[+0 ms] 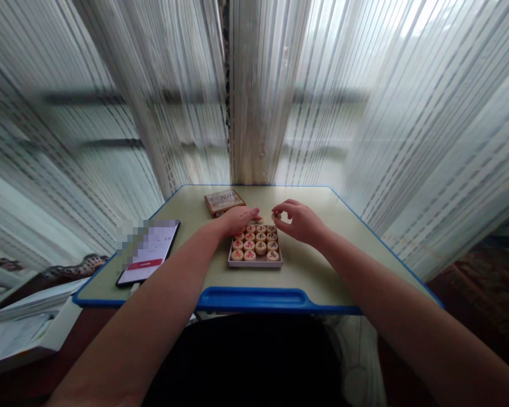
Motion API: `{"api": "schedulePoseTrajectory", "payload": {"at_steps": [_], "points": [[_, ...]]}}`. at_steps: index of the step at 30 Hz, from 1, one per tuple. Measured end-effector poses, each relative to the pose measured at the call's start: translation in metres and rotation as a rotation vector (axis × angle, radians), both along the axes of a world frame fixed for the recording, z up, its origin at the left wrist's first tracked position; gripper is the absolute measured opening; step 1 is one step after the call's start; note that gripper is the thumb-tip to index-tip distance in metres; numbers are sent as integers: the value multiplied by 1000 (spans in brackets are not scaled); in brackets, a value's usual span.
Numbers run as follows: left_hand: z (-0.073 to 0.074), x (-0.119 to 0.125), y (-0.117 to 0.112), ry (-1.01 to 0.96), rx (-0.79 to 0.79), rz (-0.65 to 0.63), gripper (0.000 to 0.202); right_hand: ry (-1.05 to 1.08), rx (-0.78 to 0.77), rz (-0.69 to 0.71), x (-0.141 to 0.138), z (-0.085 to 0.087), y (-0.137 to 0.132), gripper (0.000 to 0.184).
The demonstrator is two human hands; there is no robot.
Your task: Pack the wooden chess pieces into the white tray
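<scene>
A shallow tray-like box [255,264] holds rows of round wooden Chinese chess pieces, red characters on the left and dark ones on the right. Its nearest row has a gap at the third spot. My right hand [300,221], at the box's far right corner, pinches a Chinese chess piece [276,216] between thumb and fingers. Over the far left corner lies my left hand [237,219], fingers stretched to the right. Close to its fingertips is another piece [260,221]; whether they touch it I cannot tell. The left hand hides part of the far rows.
Behind my left hand lies a brown box lid [224,200] with a printed top. A phone [150,254] rests on the left of the blue-edged table [331,282]. A blue trough [254,298] runs along the front edge. Striped curtains [261,113] hang behind the table.
</scene>
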State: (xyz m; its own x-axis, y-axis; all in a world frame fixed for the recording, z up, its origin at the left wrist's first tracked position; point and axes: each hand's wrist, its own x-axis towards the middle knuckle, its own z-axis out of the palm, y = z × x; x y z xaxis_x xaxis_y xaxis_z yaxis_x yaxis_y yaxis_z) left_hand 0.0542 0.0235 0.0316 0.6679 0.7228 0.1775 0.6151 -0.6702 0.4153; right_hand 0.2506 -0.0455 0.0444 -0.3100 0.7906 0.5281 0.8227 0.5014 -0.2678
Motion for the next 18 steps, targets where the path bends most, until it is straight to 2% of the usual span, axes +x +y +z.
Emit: {"api": "schedulePoseTrajectory", "payload": {"at_steps": [4, 9, 13, 18], "points": [[0, 0, 1, -21, 15, 60, 55, 20, -1, 193, -12, 9, -19, 24], [-4, -1, 4, -47, 61, 79, 50, -59, -196, 441, -25, 19, -41, 14], [-3, -1, 2, -35, 67, 74, 50, -115, -284, 460, -28, 20, -44, 16], [1, -1, -3, 0, 58, 90, 48, -114, -308, 418, -29, 17, -42, 20]]}}
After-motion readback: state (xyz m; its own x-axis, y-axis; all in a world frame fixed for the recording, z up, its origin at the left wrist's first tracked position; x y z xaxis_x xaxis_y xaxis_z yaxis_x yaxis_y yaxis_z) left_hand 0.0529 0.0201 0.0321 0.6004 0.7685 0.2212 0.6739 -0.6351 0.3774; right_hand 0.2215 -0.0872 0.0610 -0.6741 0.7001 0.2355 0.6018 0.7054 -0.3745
